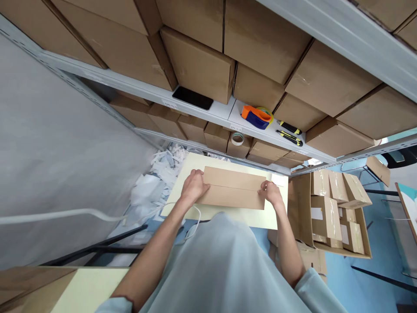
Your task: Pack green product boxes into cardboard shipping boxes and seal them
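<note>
A flat brown cardboard box [233, 188] lies on a pale yellow table [195, 163], its two top flaps meeting along a middle seam. My left hand [193, 186] curls over the box's left end, fingers closed on the edge. My right hand [271, 193] grips the right end, fingers bent round the corner. Both forearms reach forward over my light blue shirt.
Metal shelves hold many cardboard boxes, a black phone [193, 98], an orange-and-blue tape dispenser [256, 116], two yellow-black utility knives [289, 132] and a tape roll [237, 138]. An open carton of small taped boxes [332, 213] stands at the right. Paper scraps [156, 178] pile at the left.
</note>
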Action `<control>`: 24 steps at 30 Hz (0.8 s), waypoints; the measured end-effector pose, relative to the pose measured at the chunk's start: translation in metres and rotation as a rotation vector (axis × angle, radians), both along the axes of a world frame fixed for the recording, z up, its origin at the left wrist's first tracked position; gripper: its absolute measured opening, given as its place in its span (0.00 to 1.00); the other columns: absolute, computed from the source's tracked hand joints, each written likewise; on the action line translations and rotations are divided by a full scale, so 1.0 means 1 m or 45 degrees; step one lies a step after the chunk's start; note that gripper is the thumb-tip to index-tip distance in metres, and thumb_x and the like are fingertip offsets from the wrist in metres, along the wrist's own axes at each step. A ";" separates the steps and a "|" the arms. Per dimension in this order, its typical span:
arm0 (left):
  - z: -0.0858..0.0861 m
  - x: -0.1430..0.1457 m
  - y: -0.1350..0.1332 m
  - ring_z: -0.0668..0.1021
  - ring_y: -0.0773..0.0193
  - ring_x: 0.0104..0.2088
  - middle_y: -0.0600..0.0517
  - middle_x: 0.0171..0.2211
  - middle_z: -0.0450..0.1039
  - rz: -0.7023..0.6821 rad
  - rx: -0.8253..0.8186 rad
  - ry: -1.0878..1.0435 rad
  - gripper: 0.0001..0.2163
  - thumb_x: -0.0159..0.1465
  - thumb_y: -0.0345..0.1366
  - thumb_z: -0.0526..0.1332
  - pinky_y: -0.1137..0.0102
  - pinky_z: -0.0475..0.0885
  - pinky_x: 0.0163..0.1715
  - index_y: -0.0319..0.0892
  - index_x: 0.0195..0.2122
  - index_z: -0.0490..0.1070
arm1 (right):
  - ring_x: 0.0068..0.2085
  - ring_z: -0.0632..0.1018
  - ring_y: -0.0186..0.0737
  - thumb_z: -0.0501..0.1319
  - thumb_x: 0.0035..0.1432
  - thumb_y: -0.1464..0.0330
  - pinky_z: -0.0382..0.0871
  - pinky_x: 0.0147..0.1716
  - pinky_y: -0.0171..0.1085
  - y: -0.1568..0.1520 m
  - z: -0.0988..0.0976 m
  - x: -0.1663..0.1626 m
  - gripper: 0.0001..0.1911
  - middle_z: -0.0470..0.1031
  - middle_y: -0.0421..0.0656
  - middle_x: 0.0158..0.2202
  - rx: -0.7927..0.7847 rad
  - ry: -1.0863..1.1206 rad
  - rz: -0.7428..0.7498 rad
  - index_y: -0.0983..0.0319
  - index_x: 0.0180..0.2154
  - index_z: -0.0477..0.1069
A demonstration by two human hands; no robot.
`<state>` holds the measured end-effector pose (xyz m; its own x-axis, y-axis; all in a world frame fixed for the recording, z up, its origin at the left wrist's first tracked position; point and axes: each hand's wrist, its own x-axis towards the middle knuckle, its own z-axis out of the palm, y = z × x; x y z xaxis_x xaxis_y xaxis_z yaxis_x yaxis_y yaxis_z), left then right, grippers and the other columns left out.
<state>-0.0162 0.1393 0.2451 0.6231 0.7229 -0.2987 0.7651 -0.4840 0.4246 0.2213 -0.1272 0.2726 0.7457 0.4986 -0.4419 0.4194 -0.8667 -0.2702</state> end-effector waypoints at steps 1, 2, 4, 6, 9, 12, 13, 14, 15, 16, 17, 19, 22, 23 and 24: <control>0.001 0.000 -0.001 0.84 0.46 0.55 0.39 0.55 0.77 -0.008 0.008 0.008 0.22 0.62 0.36 0.69 0.59 0.78 0.61 0.39 0.57 0.75 | 0.40 0.82 0.44 0.74 0.59 0.69 0.70 0.43 0.37 0.002 -0.001 -0.001 0.08 0.82 0.45 0.41 -0.019 -0.011 0.008 0.59 0.41 0.81; 0.001 0.000 -0.001 0.84 0.46 0.55 0.39 0.55 0.77 -0.015 0.014 0.015 0.22 0.62 0.35 0.68 0.59 0.78 0.61 0.39 0.57 0.75 | 0.40 0.83 0.44 0.74 0.59 0.70 0.71 0.44 0.37 0.003 -0.001 -0.001 0.09 0.82 0.47 0.42 -0.035 -0.020 0.012 0.59 0.42 0.81; 0.001 0.000 -0.002 0.85 0.45 0.54 0.38 0.56 0.77 -0.019 0.010 0.020 0.21 0.62 0.36 0.68 0.58 0.78 0.61 0.38 0.57 0.76 | 0.42 0.83 0.45 0.74 0.59 0.70 0.71 0.45 0.39 0.006 -0.002 -0.002 0.10 0.82 0.50 0.47 -0.064 -0.035 0.021 0.60 0.43 0.82; 0.000 0.000 0.000 0.85 0.45 0.54 0.39 0.56 0.78 -0.007 -0.014 0.022 0.21 0.62 0.37 0.69 0.58 0.78 0.61 0.39 0.56 0.76 | 0.43 0.84 0.48 0.74 0.60 0.70 0.72 0.47 0.40 0.007 -0.002 -0.003 0.10 0.81 0.53 0.50 -0.098 -0.045 0.036 0.60 0.45 0.82; -0.002 0.002 0.006 0.85 0.46 0.54 0.39 0.56 0.79 0.010 -0.049 0.057 0.20 0.62 0.38 0.71 0.59 0.79 0.60 0.40 0.55 0.75 | 0.45 0.85 0.51 0.74 0.62 0.70 0.73 0.48 0.43 0.011 -0.001 -0.004 0.11 0.81 0.56 0.53 -0.165 -0.045 0.055 0.61 0.47 0.82; -0.003 0.008 0.013 0.85 0.44 0.55 0.38 0.56 0.79 0.003 -0.054 0.145 0.21 0.61 0.39 0.73 0.58 0.80 0.56 0.40 0.54 0.74 | 0.48 0.86 0.54 0.74 0.63 0.70 0.74 0.49 0.44 0.017 0.000 -0.004 0.12 0.80 0.59 0.55 -0.239 -0.037 0.062 0.63 0.49 0.82; -0.002 0.011 0.014 0.84 0.44 0.55 0.37 0.56 0.79 -0.001 -0.056 0.181 0.22 0.61 0.39 0.73 0.57 0.80 0.55 0.40 0.54 0.73 | 0.49 0.86 0.55 0.74 0.64 0.69 0.74 0.50 0.44 0.019 0.001 -0.004 0.13 0.80 0.60 0.55 -0.265 -0.033 0.062 0.64 0.50 0.82; -0.001 0.014 0.014 0.84 0.43 0.55 0.37 0.56 0.78 -0.005 -0.060 0.214 0.23 0.60 0.39 0.73 0.58 0.80 0.54 0.40 0.55 0.73 | 0.51 0.86 0.56 0.73 0.65 0.69 0.74 0.51 0.45 0.022 0.002 -0.003 0.14 0.79 0.60 0.56 -0.292 -0.026 0.061 0.64 0.51 0.81; 0.000 0.017 0.013 0.84 0.43 0.55 0.36 0.57 0.78 -0.001 -0.066 0.244 0.25 0.60 0.39 0.74 0.58 0.80 0.54 0.39 0.56 0.72 | 0.52 0.86 0.57 0.73 0.66 0.68 0.74 0.52 0.45 0.024 0.002 -0.003 0.15 0.78 0.61 0.58 -0.319 -0.018 0.060 0.65 0.53 0.81; 0.001 0.020 0.011 0.84 0.42 0.56 0.35 0.58 0.77 0.007 -0.068 0.266 0.26 0.59 0.39 0.74 0.58 0.80 0.54 0.38 0.57 0.71 | 0.53 0.86 0.57 0.72 0.67 0.68 0.74 0.53 0.45 0.027 0.003 -0.003 0.16 0.77 0.61 0.59 -0.345 -0.007 0.059 0.66 0.54 0.80; 0.002 0.023 0.008 0.83 0.41 0.57 0.34 0.58 0.77 0.016 -0.059 0.278 0.28 0.59 0.40 0.74 0.58 0.80 0.54 0.36 0.58 0.70 | 0.54 0.85 0.57 0.72 0.67 0.68 0.74 0.54 0.45 0.028 0.005 -0.003 0.17 0.77 0.62 0.60 -0.368 0.005 0.058 0.66 0.55 0.79; 0.004 0.026 0.000 0.80 0.39 0.61 0.32 0.61 0.75 0.016 -0.014 0.273 0.31 0.59 0.42 0.74 0.57 0.79 0.56 0.34 0.60 0.68 | 0.56 0.85 0.57 0.71 0.69 0.67 0.74 0.56 0.45 0.030 0.008 -0.005 0.17 0.75 0.62 0.61 -0.399 0.030 0.061 0.66 0.56 0.78; 0.002 0.024 -0.005 0.79 0.38 0.62 0.31 0.60 0.75 -0.029 0.038 0.234 0.28 0.61 0.40 0.72 0.57 0.77 0.59 0.33 0.60 0.68 | 0.59 0.84 0.57 0.69 0.71 0.66 0.73 0.57 0.44 0.028 0.015 -0.008 0.17 0.74 0.61 0.63 -0.415 0.056 0.072 0.65 0.57 0.78; 0.001 0.023 -0.003 0.79 0.39 0.61 0.31 0.59 0.76 -0.041 0.032 0.223 0.27 0.61 0.39 0.71 0.57 0.76 0.59 0.33 0.59 0.69 | 0.60 0.83 0.57 0.68 0.71 0.65 0.73 0.58 0.44 0.028 0.018 -0.009 0.17 0.74 0.60 0.64 -0.414 0.059 0.077 0.65 0.58 0.77; -0.001 0.020 -0.001 0.80 0.40 0.60 0.32 0.58 0.77 -0.047 0.017 0.211 0.26 0.62 0.39 0.71 0.58 0.76 0.60 0.34 0.58 0.70 | 0.60 0.83 0.57 0.68 0.72 0.65 0.73 0.58 0.44 0.027 0.021 -0.010 0.17 0.74 0.60 0.64 -0.414 0.059 0.081 0.64 0.58 0.77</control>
